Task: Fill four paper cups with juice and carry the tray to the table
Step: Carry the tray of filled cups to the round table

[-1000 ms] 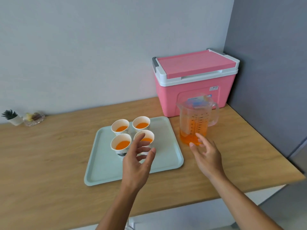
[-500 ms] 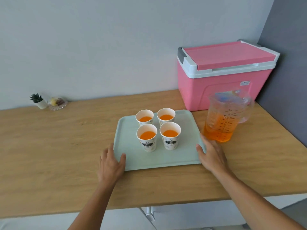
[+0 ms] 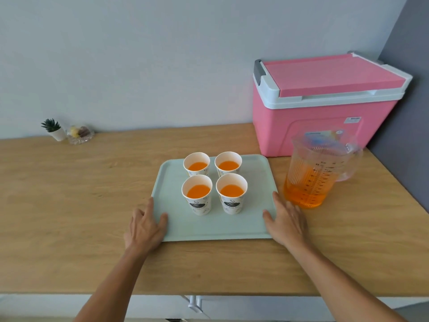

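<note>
My left hand [image 3: 145, 225] and my right hand [image 3: 285, 220] lie on the two sides of the green tray [image 3: 209, 231], thumbs on top. Four cups [image 3: 200, 206] of orange juice [image 3: 198, 191] stand on it, the jug [image 3: 311, 173] just beside.

Flat left hand [image 3: 145, 225], flat right hand [image 3: 286, 223].

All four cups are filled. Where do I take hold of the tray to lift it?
Grip the tray by its raised rim, left hand from the left side, right hand from the right, thumbs on top, fingers under. The paper cups stand back of centre, so a mid-side hold likely balances best.
</note>
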